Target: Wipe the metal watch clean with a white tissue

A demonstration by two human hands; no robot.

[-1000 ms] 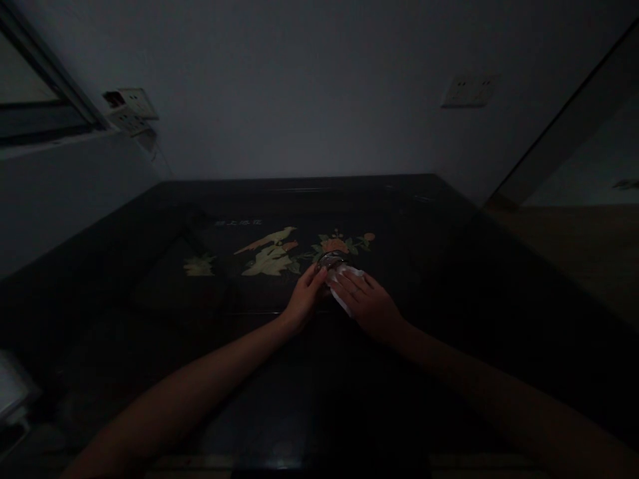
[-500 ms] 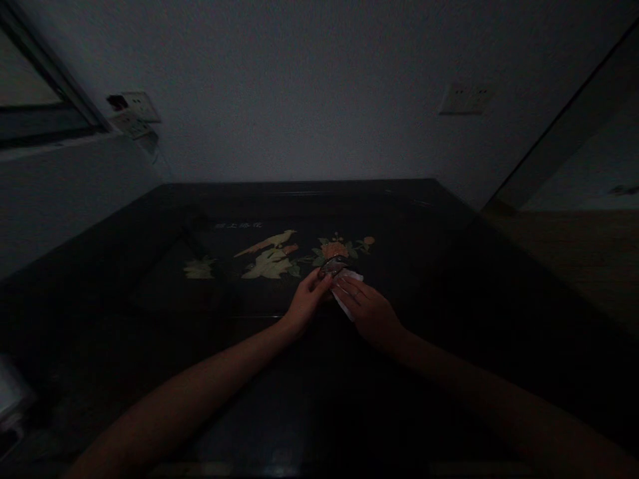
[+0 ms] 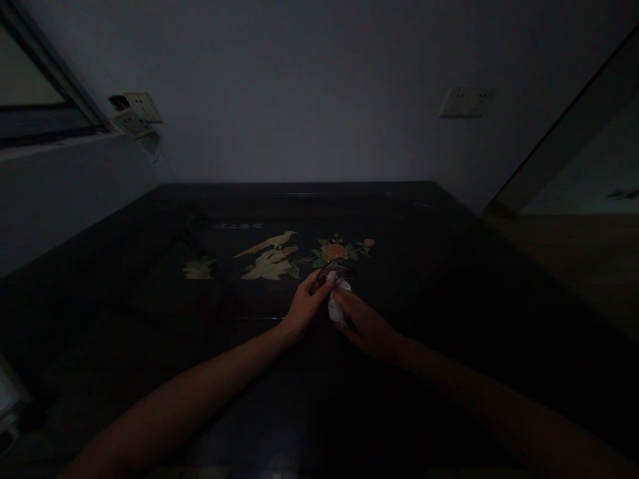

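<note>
My left hand is closed around the near left side of a dark, shiny, glass-like object, its thumb toward the middle. Dim light hides what kind of thing it is. A crumpled white tissue is gripped by my right hand, and its upper end presses against the near side of the object. Both hands meet above the near part of a black table with a glossy top. Behind the object, an orange flower with green leaves decorates the tabletop.
A pale bird-and-rock picture decorates the table further left. The wall rises behind the table, with sockets at right and a power strip at left. A white item shows at the left edge.
My right hand has drawn slightly down, its fingers curling more. The tissue has bunched up and shifted left, with its top now against the glass-like object. My left hand stays nearly in place.
</note>
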